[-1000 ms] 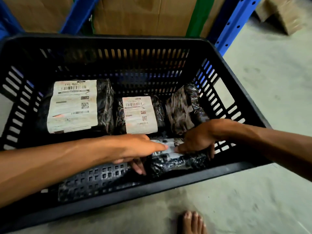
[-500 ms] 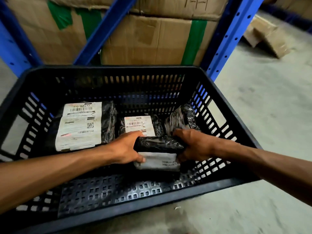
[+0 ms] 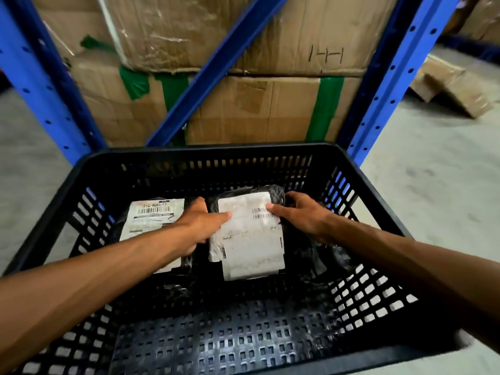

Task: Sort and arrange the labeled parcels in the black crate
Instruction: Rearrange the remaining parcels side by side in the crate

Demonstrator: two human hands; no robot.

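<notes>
parcel held between left hand and right hand.

- One black crate.
- Two labeled parcels in clear sight: one on the left, one in the middle; dark wrapping at the right may be more.
- Two hands: left, right.
- Two stacked cardboard boxes behind: upper, lower.

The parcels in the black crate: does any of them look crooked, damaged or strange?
Nothing is clearly damaged. The held parcel, gripped by the left hand and right hand, sits slightly tilted, and its white label is wrinkled. The left parcel lies flat in the crate.
</notes>
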